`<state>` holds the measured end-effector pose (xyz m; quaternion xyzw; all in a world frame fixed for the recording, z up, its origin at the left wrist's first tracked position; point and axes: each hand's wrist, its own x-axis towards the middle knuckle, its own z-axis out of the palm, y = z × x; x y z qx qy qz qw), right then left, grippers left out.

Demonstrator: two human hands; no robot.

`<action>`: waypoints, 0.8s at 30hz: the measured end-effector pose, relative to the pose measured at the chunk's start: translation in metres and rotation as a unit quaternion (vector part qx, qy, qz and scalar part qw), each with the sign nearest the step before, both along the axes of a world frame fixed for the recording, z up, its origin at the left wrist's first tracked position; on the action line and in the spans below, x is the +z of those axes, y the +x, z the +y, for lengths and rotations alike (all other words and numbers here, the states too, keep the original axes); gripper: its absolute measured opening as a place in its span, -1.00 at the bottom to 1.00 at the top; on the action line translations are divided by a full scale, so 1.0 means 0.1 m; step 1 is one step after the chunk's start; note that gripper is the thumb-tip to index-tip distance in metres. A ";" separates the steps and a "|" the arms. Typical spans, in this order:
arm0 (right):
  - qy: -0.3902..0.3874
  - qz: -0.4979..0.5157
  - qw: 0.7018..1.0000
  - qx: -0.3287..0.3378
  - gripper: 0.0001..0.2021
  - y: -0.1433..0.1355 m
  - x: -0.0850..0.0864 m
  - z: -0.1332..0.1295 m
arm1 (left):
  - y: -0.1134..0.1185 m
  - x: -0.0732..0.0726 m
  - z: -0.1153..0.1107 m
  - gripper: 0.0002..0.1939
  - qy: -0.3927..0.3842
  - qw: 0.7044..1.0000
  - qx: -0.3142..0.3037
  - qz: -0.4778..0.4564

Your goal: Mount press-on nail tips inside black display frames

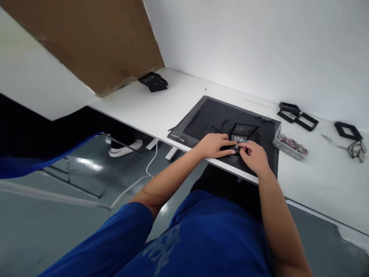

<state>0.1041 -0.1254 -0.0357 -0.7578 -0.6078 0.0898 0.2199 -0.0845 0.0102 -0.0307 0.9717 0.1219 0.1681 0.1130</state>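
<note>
In the head view, my only view, I see an open black case [244, 129] standing on a dark mat [215, 111], near the front edge of the white bench [319, 177]. Small pale pieces [238, 139] show in its lower part, so some contents look to be in place; the lid is up, so it is not closed. How many pieces still belong there I cannot judge.

My left hand [213, 146] is spread loosely, index finger stretched to the case, thumb apart, with nothing visible in its grip. My right hand [256, 157] is partly curled beside it, fingertips at the case; whether they pinch a piece I cannot tell.

A clear tub [291, 153] of small mixed bits stands to the right, partly on the mat. Beyond it lie a pair of black frames [303, 126], a single black frame [348, 124] and glasses [358, 151]. Dark cases [157, 84] sit at the far left, their contents too small to read.

My fingers cover the front of the open case, and blur hides the tub's contents. Only the shoes [127, 149] and lower legs of another person show.
</note>
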 end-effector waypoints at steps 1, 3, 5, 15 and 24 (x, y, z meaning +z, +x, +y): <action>-0.001 0.004 1.000 0.000 -0.68 -0.01 0.00 0.00 | 0.00 0.01 0.00 -0.42 0.001 1.000 0.002 0.002; -0.003 0.011 1.000 0.000 -0.68 -0.02 0.01 0.01 | 0.00 0.01 -0.01 -0.43 0.002 1.000 0.008 0.006; -0.004 0.018 1.000 0.000 -0.68 -0.03 0.01 0.01 | 0.00 0.01 -0.01 -0.43 0.003 1.000 0.014 0.010; -0.009 0.021 1.000 0.000 -0.67 -0.07 0.06 0.01 | 0.00 0.01 -0.02 -0.31 -0.008 1.000 0.024 0.012; 0.025 0.000 1.000 0.007 -0.70 -0.12 0.08 -0.02 | -0.02 0.05 -0.03 -0.35 -0.001 1.000 0.017 -0.002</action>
